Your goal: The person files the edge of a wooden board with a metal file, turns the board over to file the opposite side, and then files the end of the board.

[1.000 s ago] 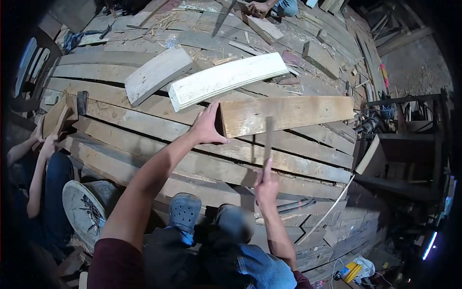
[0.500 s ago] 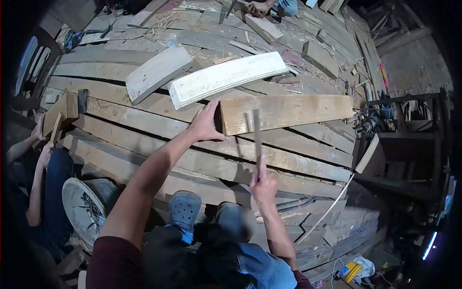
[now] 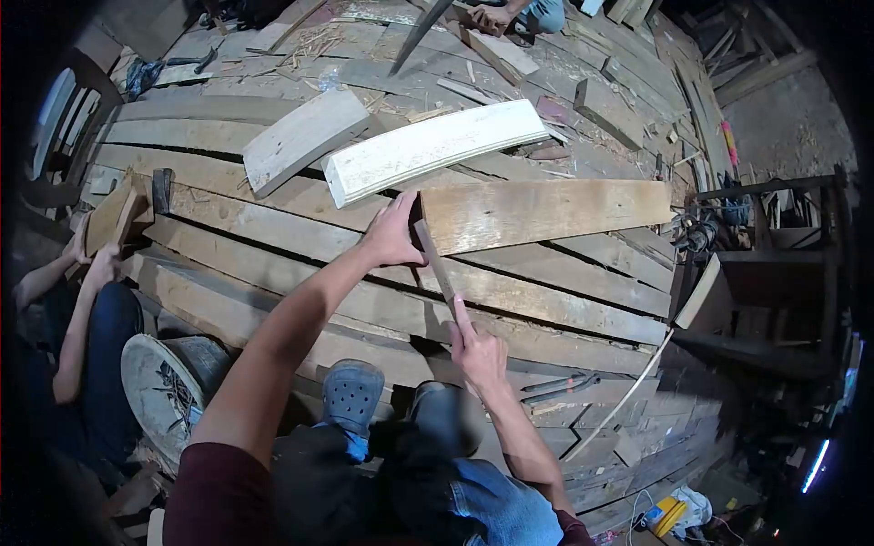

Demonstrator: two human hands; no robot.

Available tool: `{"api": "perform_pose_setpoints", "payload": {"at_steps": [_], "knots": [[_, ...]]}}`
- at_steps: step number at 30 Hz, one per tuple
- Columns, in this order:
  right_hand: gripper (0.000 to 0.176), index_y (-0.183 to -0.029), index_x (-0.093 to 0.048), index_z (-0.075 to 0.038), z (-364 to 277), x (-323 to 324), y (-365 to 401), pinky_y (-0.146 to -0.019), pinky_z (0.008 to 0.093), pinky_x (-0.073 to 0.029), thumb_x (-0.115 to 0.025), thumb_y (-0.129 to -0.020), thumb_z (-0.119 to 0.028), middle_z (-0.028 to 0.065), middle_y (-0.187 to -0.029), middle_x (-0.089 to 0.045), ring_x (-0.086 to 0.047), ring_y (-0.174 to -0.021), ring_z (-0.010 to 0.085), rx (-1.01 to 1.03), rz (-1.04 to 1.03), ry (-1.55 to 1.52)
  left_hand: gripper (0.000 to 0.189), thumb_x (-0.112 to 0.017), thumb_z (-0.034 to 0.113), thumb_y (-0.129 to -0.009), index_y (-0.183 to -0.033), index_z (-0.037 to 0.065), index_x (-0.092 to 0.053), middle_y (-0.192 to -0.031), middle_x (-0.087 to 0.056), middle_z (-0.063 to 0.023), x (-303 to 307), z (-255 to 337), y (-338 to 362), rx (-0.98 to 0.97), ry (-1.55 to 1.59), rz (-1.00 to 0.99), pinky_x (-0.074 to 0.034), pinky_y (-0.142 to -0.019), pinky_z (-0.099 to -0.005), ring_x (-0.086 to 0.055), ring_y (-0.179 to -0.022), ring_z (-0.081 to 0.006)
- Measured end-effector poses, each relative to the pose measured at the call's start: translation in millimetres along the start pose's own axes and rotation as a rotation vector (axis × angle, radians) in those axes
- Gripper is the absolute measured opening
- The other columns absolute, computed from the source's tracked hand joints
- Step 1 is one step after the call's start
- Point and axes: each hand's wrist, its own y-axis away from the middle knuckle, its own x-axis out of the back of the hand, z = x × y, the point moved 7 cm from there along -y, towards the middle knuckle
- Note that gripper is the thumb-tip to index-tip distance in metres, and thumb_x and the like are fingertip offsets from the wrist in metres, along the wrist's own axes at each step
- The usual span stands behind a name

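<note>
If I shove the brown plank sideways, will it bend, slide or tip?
The plank looks thick and straight: probably stiff, fairly heavy. It lies flat on rough floor boards, so it should drag, not roll or tip. Only the left hand braces its end, the right hand holding a thin tool there; it may pivot.

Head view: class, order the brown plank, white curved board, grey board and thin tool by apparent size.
1. brown plank
2. white curved board, nearly alike; it lies farther off, so unsure
3. grey board
4. thin tool
</note>
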Motion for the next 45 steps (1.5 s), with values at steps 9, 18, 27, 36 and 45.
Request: {"api": "perform_pose_setpoints", "payload": {"at_steps": [9, 18, 27, 36, 45], "knots": [[0.064, -0.152, -0.046, -0.013, 35, 19, -8, -0.045, 0.0439, -0.045, -0.069, -0.093, -0.014, 0.0176, -0.069, -0.065, -0.061, -0.05, 0.0329, -0.146, 0.178, -0.017, 0.134, -0.096, 0.044, -0.049, -0.153, -0.001, -0.025, -0.151, -0.042, -0.0242, 3, 4, 2, 0.004, -0.016, 0.017, -0.036, -0.116, -0.0488, -0.043, -0.14, -0.0392], [0.061, -0.151, -0.05, -0.023, 7, 12, -4, -0.047, 0.0458, -0.048, -0.07, -0.093, -0.022, 0.0125, -0.063, -0.063, -0.062, -0.05, 0.0319, -0.007, 0.132, -0.059, 0.132, -0.096, 0.041, -0.048, -0.152, -0.001, -0.026, -0.15, -0.042, -0.0263, 4, 4, 2, 0.02, -0.028, -0.007, -0.037, -0.115, -0.0482, -0.045, -0.138, -0.0401], [0.061, -0.151, -0.047, -0.012, 24, 7, -27, -0.047, 0.0463, -0.048, -0.067, -0.094, -0.021, 0.0154, -0.066, -0.065, -0.061, -0.048, 0.0321, -0.144, 0.093, 0.015, 0.134, -0.097, 0.044, -0.048, -0.152, -0.002, -0.026, -0.152, -0.042, -0.0246, 5, 8, 1, 0.04, -0.023, -0.024, -0.036, -0.116, -0.0472, -0.044, -0.139, -0.0388], [0.061, -0.15, -0.051, -0.017, 5, 5, -18, -0.047, 0.043, -0.049, -0.07, -0.092, -0.018, 0.0126, -0.063, -0.063, -0.061, -0.048, 0.029, 0.015, 0.127, -0.057, 0.132, -0.096, 0.039, -0.049, -0.153, -0.001, -0.026, -0.152, -0.041, -0.0243, 3, 3, 1, 0.068, -0.014, -0.049, -0.035, -0.117, -0.0478, -0.043, -0.141, -0.0379], [0.063, -0.153, -0.046, -0.014, 49, 23, -23, -0.048, 0.0446, -0.048, -0.068, -0.094, -0.015, 0.016, -0.061, -0.063, -0.062, -0.05, 0.0339, -0.259, 0.216, -0.049, 0.132, -0.096, 0.042, -0.05, -0.152, -0.001, -0.026, -0.148, -0.044, -0.024, 6, 7, 2, 0.023, -0.009, 0.0, -0.038, -0.113, -0.0473, -0.048, -0.134, -0.0403]]}}
